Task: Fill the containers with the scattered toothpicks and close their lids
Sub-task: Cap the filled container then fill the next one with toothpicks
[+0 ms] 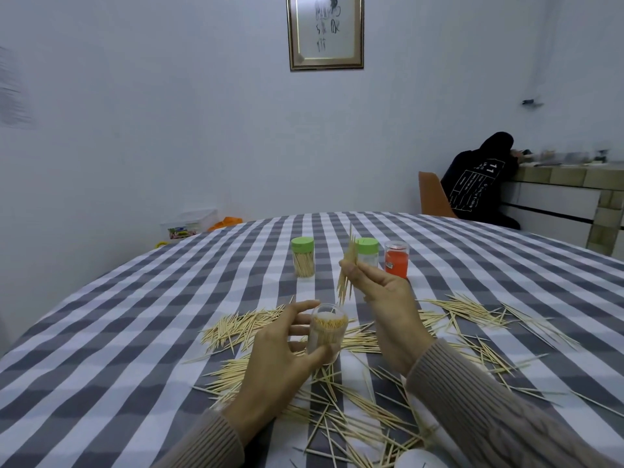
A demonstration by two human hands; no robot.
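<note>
Right hand (381, 288): fingertips pinched on a bundle of toothpicks (347, 271), gripped near its middle, the sticks upright and slightly fanned, their lower points hanging just above the open container (327, 329).

Left hand (280, 352): thumb and fingers curled round that clear container, which is held tilted above the tablecloth (135, 315), mouth open, already well stocked with sticks. Its lid is not identifiable.

Handling, judged: toothpicks — very light, stiff, thin, sharp-ended, apt to splay or slip out singly; best taken mid-length in an aligned bunch so the ends enter together. Container — light, smooth plastic, likely slippery; hold round the wall below the rim, leaving the mouth free.

Scattered toothpicks (472, 312): loose across the cloth on both sides of the hands and toward the near edge — a large quantity remaining.

Farther back: green-lidded jar (303, 257), closed and full; second green-lidded jar (367, 252), contents unclear; red container (396, 259) with clear cap, beside it.
</note>
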